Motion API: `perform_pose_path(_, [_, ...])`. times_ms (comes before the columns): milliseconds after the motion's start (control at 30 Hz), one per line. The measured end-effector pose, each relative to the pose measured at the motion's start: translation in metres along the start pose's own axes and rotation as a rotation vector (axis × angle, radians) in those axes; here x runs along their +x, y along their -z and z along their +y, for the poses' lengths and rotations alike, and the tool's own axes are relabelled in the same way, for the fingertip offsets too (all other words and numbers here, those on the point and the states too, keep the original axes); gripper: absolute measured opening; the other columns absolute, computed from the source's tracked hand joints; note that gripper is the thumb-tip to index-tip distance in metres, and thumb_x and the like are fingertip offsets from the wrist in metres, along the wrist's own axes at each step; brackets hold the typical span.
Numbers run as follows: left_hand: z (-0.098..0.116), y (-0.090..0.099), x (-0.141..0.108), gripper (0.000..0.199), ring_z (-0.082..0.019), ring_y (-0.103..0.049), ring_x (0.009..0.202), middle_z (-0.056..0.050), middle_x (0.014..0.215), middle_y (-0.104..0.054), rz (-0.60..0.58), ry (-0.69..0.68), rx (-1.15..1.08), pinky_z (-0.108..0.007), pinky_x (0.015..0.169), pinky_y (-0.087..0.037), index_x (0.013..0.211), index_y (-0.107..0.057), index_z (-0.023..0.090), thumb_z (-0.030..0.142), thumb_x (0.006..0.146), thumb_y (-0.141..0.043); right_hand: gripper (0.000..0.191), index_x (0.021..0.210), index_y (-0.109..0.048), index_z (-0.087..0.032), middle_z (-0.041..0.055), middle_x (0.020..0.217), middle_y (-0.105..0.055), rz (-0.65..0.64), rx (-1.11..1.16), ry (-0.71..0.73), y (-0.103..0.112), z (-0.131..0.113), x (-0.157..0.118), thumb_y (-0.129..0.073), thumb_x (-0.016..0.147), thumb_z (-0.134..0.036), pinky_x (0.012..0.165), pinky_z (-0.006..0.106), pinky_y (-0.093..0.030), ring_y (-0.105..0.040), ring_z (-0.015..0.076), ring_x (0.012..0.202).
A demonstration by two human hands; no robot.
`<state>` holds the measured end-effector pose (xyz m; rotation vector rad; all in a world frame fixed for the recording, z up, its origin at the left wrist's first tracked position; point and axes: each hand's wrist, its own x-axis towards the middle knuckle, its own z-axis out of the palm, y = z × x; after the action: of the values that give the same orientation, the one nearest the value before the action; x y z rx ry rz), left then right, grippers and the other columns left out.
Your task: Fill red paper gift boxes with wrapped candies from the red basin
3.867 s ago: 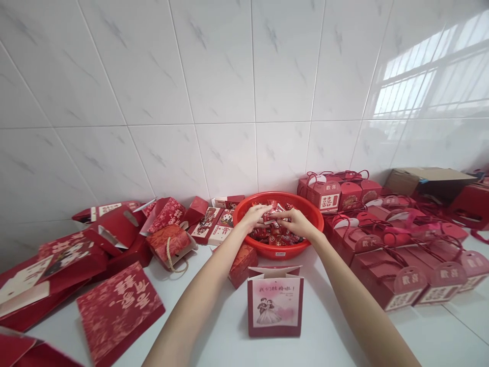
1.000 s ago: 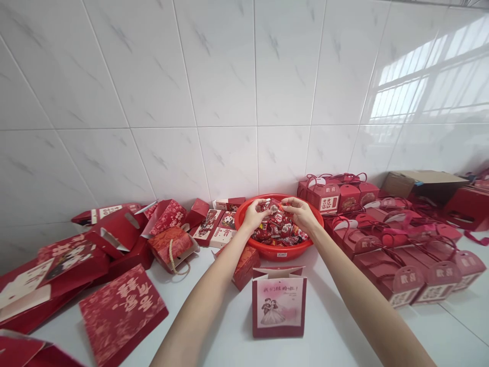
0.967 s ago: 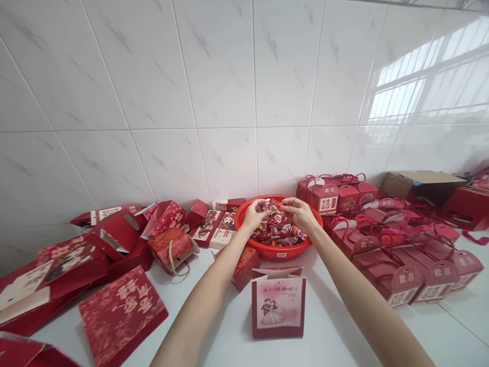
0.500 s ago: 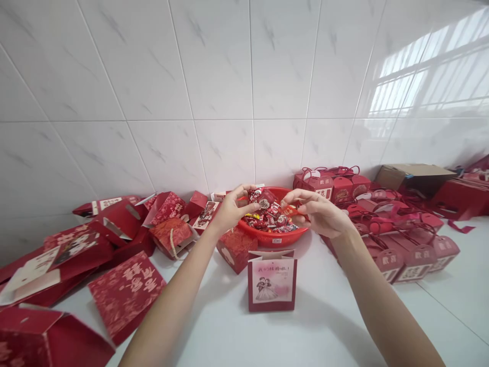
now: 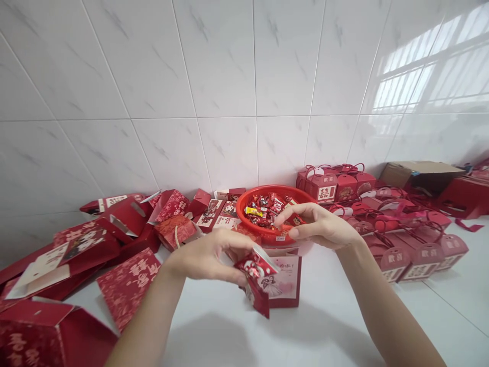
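Nearest us, at our left, an open red box (image 5: 34, 326) lies on the white table (image 5: 317, 336). Our left hand (image 5: 212, 255) is held above the table, its thumb and fingers closed around red wrapped packets (image 5: 257, 272), which hang tilted in front of the picture box (image 5: 286, 285). That box stands upright, its front showing a drawn couple and partly hidden by the packets. Our right hand (image 5: 324, 224) is in the air just beyond it, thumb and forefinger parted by a narrow gap; we see red wrapping behind the fingertips but cannot tell if we are gripping it. Farther left lie a flat red box (image 5: 130, 285) and a patterned box (image 5: 173, 229) with a rope handle. Beyond our hands sits the red basin (image 5: 267, 237), with wrapped sweets (image 5: 263, 204) inside, one of them yellow. To its right are rows of corded gift boxes (image 5: 395, 260), then a brown carton (image 5: 420, 167), and behind everything the tiled wall (image 5: 225, 76).
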<state>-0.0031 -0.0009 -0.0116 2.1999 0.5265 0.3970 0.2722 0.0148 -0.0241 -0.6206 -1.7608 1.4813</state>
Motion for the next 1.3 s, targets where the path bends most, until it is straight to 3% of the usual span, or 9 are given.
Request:
perform_pose_path(100, [0.013, -0.014, 0.002, 0.018, -0.017, -0.065, 0.079, -0.005, 0.089, -0.072, -0.046, 0.019, 0.263, -0.025, 0.07, -0.049, 0.102, -0.074, 0.019, 0.021, 0.085, -0.07, 0.024, 0.092, -0.072, -0.015, 0.0038, 0.081, -0.066, -0.007, -0.035, 0.004, -0.001, 0.003, 0.003, -0.079, 0.077, -0.032, 0.055, 0.023, -0.046, -0.057, 0.0116, 0.067])
perform_pose_path(167, [0.016, -0.021, 0.003, 0.022, -0.021, -0.067, 0.093, -0.007, 0.106, -0.072, -0.048, 0.039, 0.35, -0.027, 0.079, -0.049, 0.105, -0.072, 0.02, 0.016, 0.085, -0.068, 0.023, 0.091, -0.072, -0.015, 0.0039, 0.079, -0.067, -0.048, -0.077, 0.005, -0.001, 0.001, 0.003, -0.077, 0.08, -0.034, 0.055, 0.024, -0.046, -0.058, 0.0118, 0.066])
perform_pose_path(300, [0.01, -0.025, 0.007, 0.037, -0.027, -0.057, 0.123, -0.008, 0.141, -0.058, -0.029, 0.085, 0.407, -0.033, 0.098, -0.045, 0.117, -0.068, 0.023, 0.012, 0.082, -0.068, 0.018, 0.092, -0.074, -0.014, 0.0049, 0.082, -0.07, -0.11, -0.215, 0.025, -0.001, -0.003, 0.003, -0.073, 0.085, -0.031, 0.066, 0.026, -0.051, -0.063, 0.0136, 0.073])
perform_pose_path(500, [-0.008, -0.013, 0.019, 0.033, -0.022, -0.063, 0.1, -0.004, 0.12, -0.065, -0.08, 0.139, 0.304, -0.028, 0.081, -0.049, 0.112, -0.069, 0.023, 0.023, 0.079, -0.074, 0.012, 0.09, -0.072, -0.015, 0.0041, 0.084, -0.071, -0.053, -0.373, 0.019, -0.008, 0.003, 0.005, -0.068, 0.086, -0.025, 0.072, 0.028, -0.053, -0.066, 0.0157, 0.076])
perform_pose_path(733, [-0.014, -0.007, 0.019, 0.027, -0.018, -0.061, 0.09, -0.005, 0.122, -0.057, -0.129, 0.204, 0.183, -0.026, 0.07, -0.05, 0.088, -0.07, 0.019, 0.041, 0.074, -0.078, 0.015, 0.082, -0.072, -0.018, 0.0012, 0.079, -0.069, 0.072, -0.686, 0.121, -0.028, 0.013, 0.011, -0.064, 0.079, -0.005, 0.071, 0.026, -0.045, -0.06, 0.0148, 0.075])
perform_pose_path(833, [-0.015, -0.008, 0.017, 0.027, -0.016, -0.06, 0.086, -0.006, 0.124, -0.055, -0.137, 0.207, 0.136, -0.024, 0.068, -0.05, 0.09, -0.071, 0.019, 0.04, 0.073, -0.078, 0.009, 0.085, -0.074, -0.018, 0.0035, 0.084, -0.071, 0.121, -0.757, 0.118, -0.032, 0.013, 0.012, -0.069, 0.08, -0.013, 0.073, 0.028, -0.044, -0.061, 0.0172, 0.08])
perform_pose_path(967, [-0.018, -0.007, 0.016, 0.028, -0.012, -0.057, 0.075, -0.005, 0.121, -0.054, -0.105, 0.197, 0.091, -0.023, 0.063, -0.049, 0.088, -0.071, 0.019, 0.04, 0.071, -0.079, 0.029, 0.108, -0.074, -0.02, 0.0071, 0.102, -0.072, 0.191, -0.608, 0.068, -0.03, 0.01, 0.008, -0.054, 0.09, -0.028, 0.076, 0.031, -0.046, -0.062, 0.0199, 0.087])
perform_pose_path(1100, [-0.019, -0.006, 0.017, 0.028, -0.012, -0.057, 0.073, -0.005, 0.116, -0.054, -0.089, 0.225, 0.08, -0.023, 0.061, -0.048, 0.087, -0.07, 0.019, 0.038, 0.07, -0.08, 0.042, 0.114, -0.074, -0.019, 0.0055, 0.1, -0.071, 0.206, -0.389, -0.025, -0.028, 0.009, 0.005, -0.041, 0.088, -0.021, 0.077, 0.03, -0.048, -0.061, 0.0183, 0.09])
perform_pose_path(1300, [-0.019, -0.005, 0.017, 0.024, -0.013, -0.058, 0.075, -0.006, 0.119, -0.056, -0.078, 0.237, 0.115, -0.024, 0.063, -0.047, 0.081, -0.067, 0.017, 0.033, 0.069, -0.08, 0.026, 0.099, -0.074, -0.017, 0.0035, 0.077, -0.068, 0.116, -0.135, -0.03, -0.037, 0.024, 0.014, -0.07, 0.076, -0.029, 0.057, 0.026, -0.047, -0.063, 0.017, 0.07])
